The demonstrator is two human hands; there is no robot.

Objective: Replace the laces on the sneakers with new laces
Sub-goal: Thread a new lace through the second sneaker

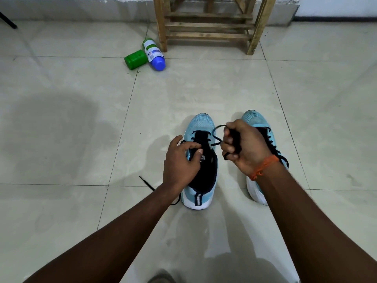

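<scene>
Right grip [242, 146] clenched round bunched black lace [236, 140]; left grip [181, 160] pinching left sneaker [201, 125] at its tongue.

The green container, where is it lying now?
In the head view, the green container lies on the floor upper left, against the white bottle, left of the wooden stool.

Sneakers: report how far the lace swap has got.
Done: on the left sneaker the upper eyelets are bare; lace crosses only near the toe. In hand: the right hand grips a bunched black lace running to that sneaker, the left hand pinches it beside the tongue, and a lace end trails aside. Left: the right sneaker is fully laced. Old or new lace, I cannot tell.
</scene>
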